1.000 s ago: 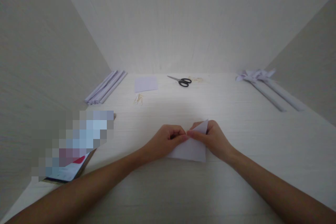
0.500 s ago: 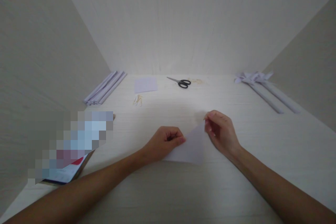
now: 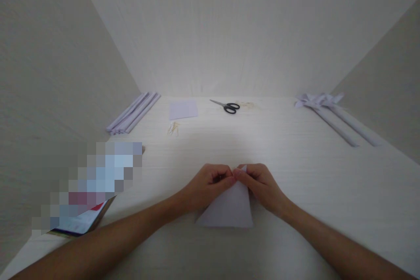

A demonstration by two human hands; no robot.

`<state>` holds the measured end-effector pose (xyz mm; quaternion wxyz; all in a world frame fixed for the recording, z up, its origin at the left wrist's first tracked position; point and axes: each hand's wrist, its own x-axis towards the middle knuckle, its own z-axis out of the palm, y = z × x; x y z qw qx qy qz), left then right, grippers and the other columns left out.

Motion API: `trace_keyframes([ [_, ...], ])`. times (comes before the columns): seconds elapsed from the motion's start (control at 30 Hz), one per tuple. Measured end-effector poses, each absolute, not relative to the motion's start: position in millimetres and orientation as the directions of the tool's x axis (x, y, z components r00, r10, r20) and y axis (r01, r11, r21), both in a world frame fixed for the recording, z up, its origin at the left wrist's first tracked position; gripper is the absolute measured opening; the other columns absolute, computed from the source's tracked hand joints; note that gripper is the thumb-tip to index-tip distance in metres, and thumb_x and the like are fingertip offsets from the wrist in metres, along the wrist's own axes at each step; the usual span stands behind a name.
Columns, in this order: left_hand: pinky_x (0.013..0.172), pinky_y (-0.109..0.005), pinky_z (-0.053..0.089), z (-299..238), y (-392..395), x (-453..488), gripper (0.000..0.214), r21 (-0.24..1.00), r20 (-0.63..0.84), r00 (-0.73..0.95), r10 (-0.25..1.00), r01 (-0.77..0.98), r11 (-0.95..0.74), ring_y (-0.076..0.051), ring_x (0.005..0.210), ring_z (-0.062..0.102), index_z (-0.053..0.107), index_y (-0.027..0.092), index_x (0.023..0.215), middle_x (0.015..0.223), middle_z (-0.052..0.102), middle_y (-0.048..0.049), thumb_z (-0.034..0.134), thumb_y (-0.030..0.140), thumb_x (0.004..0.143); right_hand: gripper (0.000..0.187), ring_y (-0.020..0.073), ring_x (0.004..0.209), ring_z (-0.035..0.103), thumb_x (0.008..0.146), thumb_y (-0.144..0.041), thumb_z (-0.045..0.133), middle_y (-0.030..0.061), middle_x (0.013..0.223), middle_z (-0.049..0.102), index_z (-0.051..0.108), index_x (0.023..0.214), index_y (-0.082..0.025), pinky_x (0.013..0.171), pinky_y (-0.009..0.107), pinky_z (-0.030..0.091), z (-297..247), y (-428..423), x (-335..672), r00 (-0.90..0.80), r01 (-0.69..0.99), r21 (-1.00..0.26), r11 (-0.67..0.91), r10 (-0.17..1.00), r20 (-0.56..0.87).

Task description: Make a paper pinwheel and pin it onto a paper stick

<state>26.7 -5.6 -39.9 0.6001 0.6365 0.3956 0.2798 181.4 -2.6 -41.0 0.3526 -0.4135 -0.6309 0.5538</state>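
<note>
A pale lilac sheet of paper (image 3: 229,209), showing a roughly triangular outline, hangs from my hands at the front middle of the table. My left hand (image 3: 210,186) pinches its upper edge between thumb and curled fingers. Close against it, my right hand (image 3: 260,186) grips the paper near its top corner, which pokes up between the fingers. The two thumbs meet or nearly meet. My fingers hide part of the paper's upper edge.
Black-handled scissors (image 3: 229,107) lie at the back, left of some small tan bits (image 3: 247,105). Lilac paper squares (image 3: 183,109) sit above several small sticks (image 3: 173,128). Rolled paper tubes (image 3: 134,113) lie left, two paper pinwheels (image 3: 337,120) right. A phone (image 3: 82,218), partly blurred, stands front left.
My right hand has moved left and down to meet my left hand, and the paper has tilted into a triangular shape. The left hand has shifted only slightly.
</note>
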Motion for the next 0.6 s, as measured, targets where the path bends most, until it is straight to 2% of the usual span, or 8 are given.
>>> trace_keyframes([
  [0.13, 0.043, -0.019, 0.021, -36, -6, 25, 0.03, 0.981, -0.124, 0.521, 0.845, 0.19, 0.028, -0.005, 0.048, 0.029, 0.041, 0.015, 0.057, 0.053, 0.033, 0.0052, 0.045, 0.037, 0.077, 0.039, 0.0053, 0.04, 0.025, 0.07, -0.042, 0.056, -0.0057, 0.046, 0.031, 0.041, 0.045, -0.016, 0.038, 0.021, 0.016, -47, 1, 184, -0.271, -0.024, -0.993, -0.116, 0.957, -0.105],
  [0.27, 0.043, -0.019, 0.021, -35, -4, 23, 0.028, 0.971, -0.119, 0.509, 0.852, 0.238, -0.007, -0.006, 0.048, 0.029, 0.042, 0.015, 0.057, 0.052, 0.033, 0.0054, 0.045, 0.035, 0.076, 0.036, 0.0056, 0.037, 0.03, 0.06, -0.04, 0.066, -0.0051, 0.042, 0.037, 0.044, 0.043, -0.016, 0.036, 0.021, 0.021, -46, 9, 191, -0.109, -0.24, -0.947, -0.214, 0.975, -0.192],
  [0.4, 0.045, -0.02, 0.022, -35, -2, 21, 0.028, 0.971, -0.129, 0.502, 0.855, 0.241, 0.005, -0.006, 0.048, 0.03, 0.041, 0.015, 0.057, 0.05, 0.035, 0.0055, 0.045, 0.035, 0.076, 0.03, 0.0069, 0.034, 0.036, 0.052, -0.035, 0.071, -0.0041, 0.039, 0.043, 0.05, 0.044, -0.016, 0.033, 0.021, 0.025, -35, 16, 198, 0.024, -0.36, -0.906, -0.223, 0.969, -0.248],
  [0.6, 0.045, -0.02, 0.024, -40, 1, 18, 0.031, 0.989, -0.106, 0.515, 0.85, 0.145, 0.035, -0.005, 0.045, 0.032, 0.041, 0.016, 0.056, 0.047, 0.038, 0.0059, 0.046, 0.039, 0.075, 0.029, 0.0081, 0.03, 0.036, 0.048, -0.037, 0.072, -0.0044, 0.036, 0.044, 0.05, 0.046, -0.018, 0.03, 0.022, 0.025, -29, 18, 201, 0.126, -0.375, -0.913, -0.16, 0.967, -0.221],
])
